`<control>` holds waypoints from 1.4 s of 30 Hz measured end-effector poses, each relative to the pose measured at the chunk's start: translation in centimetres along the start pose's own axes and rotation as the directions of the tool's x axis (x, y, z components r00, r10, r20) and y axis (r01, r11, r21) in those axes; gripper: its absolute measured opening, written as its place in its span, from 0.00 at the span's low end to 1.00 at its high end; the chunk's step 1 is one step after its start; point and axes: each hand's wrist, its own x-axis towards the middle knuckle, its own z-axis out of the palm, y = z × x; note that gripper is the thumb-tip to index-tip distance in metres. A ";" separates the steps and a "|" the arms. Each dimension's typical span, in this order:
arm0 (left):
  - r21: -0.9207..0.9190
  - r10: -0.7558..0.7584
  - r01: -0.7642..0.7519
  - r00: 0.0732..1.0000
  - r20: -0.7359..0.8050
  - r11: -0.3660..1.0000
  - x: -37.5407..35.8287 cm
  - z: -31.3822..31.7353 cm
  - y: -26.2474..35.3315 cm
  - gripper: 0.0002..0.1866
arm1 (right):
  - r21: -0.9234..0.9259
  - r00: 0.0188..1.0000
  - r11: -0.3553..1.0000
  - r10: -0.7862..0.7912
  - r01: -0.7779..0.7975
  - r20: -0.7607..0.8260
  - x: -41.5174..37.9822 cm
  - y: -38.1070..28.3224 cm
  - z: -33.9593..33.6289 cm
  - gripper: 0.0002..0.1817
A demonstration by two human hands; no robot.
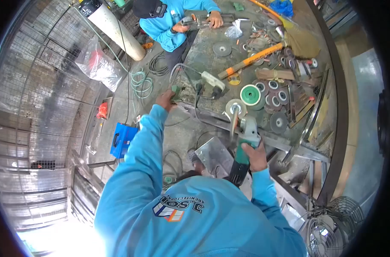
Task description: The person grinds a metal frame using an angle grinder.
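My right hand [255,157] is wrapped round the green and grey angle grinder [243,150], whose disc points up towards the workbench edge. Out to the left, my left hand [165,100] is closed on a small green object [175,91] at the bench's left corner. Just beyond the grinder lie a round pale disc [236,108] and a green-centred wheel [250,94]. A white power strip [213,80] with black plugs rests on the workbench [199,55] between my hands.
A co-worker [162,25] handles a tool across the bench. Grinding discs [279,122] and an orange level [251,60] lie on the right. A blue box [124,140], a gas cylinder [113,30] and hoses [141,84] stand or lie left. A fan [323,235] is lower right.
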 end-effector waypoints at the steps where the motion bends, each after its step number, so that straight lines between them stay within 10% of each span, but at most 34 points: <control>1: -0.555 0.026 0.015 0.998 0.065 0.832 -2.4 0.4 -1.1 0.23 | -0.071 1.000 0.997 -0.011 0.012 0.021 0.2 -1.0 1.0 0.42; 4: -0.830 -0.021 0.093 0.995 0.098 0.550 -9.7 5.5 4.3 0.27 | -0.234 0.992 0.969 -0.052 0.078 0.116 0.1 -4.9 5.0 0.47; 7: -0.593 0.064 -0.075 0.997 -0.040 0.802 -12.2 7.8 4.6 0.28 | -0.226 0.958 0.951 -0.152 0.209 0.245 1.0 -4.7 7.1 0.48; 9: -0.082 0.250 -0.278 0.935 -0.250 0.957 -12.2 7.9 2.0 0.31 | -0.307 0.954 0.925 -0.141 0.222 0.266 1.5 -3.6 7.7 0.48; 14: -0.004 0.187 -0.208 0.890 -0.416 0.978 -17.2 12.1 7.2 0.30 | -0.319 0.945 0.917 -0.145 0.240 0.294 1.1 -4.0 9.6 0.49; 20: 0.180 0.422 -0.382 0.806 -0.415 0.907 -18.6 14.4 5.3 0.24 | -0.246 0.930 0.940 -0.143 0.234 0.340 1.6 -3.4 9.2 0.51; 37: 0.393 0.500 -0.339 0.742 -0.446 0.855 -18.1 17.1 6.8 0.20 | -0.210 0.915 0.944 -0.165 0.255 0.369 1.3 -4.2 7.3 0.50; 42: 0.472 0.524 -0.307 0.724 -0.447 0.826 -17.5 16.1 6.4 0.19 | -0.433 0.923 0.845 -0.163 0.313 0.349 0.6 -4.2 7.3 0.48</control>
